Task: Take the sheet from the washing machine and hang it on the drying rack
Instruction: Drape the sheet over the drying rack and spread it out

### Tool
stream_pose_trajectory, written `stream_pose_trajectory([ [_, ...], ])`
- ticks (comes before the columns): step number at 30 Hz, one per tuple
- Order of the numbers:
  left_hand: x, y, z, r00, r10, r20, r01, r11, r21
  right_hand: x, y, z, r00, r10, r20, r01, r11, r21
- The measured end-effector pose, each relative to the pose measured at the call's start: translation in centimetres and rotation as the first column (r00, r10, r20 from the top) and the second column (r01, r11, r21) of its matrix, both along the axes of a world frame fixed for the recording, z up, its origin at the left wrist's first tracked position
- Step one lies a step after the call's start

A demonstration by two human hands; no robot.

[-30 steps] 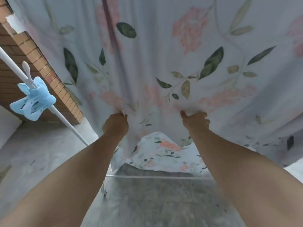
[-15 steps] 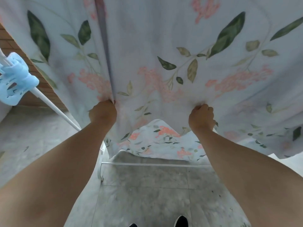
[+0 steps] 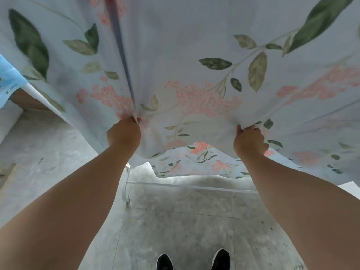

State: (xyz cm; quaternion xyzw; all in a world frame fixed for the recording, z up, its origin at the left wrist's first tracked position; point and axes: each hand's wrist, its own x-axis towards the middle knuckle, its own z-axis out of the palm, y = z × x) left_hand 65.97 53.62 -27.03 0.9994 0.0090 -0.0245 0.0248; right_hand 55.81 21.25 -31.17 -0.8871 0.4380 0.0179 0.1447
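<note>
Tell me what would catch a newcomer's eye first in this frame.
The floral sheet fills the whole upper half, spread overhead. The left hand and right hand each grip it near its lower edge, at centre-left and centre-right. Below, two black shoes stand on the grey floor.

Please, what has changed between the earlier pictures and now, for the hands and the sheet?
The left hand and the right hand moved apart along the lower edge of the sheet, spreading the cloth between them wider. Nothing was let go: both hands still grip the sheet near its edge, and it still hangs in front of the person.
</note>
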Motion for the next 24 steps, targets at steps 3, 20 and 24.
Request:
stream_pose_trajectory([
  [3, 0.4, 0.4, -0.7, 1.0, -0.007, -0.016, 0.008, 0.999, 0.031, -0.6, 0.2, -1.2, 0.989, 0.142, -0.031, -0.145, 0.982, -0.117],
  [20, 6.5, 2.1, -12.6, 0.985, -0.11, -0.134, 0.157, 0.89, 0.427, 1.2, 1.4, -16.0, 0.933, 0.312, -0.179, -0.336, 0.934, -0.119],
  [24, 7.9, 3.0, -16.2, 0.984, -0.097, -0.148, 0.16, 0.85, 0.503, 2.7, 2.5, -19.7, 0.939, 0.324, -0.117, -0.334, 0.939, -0.078],
])
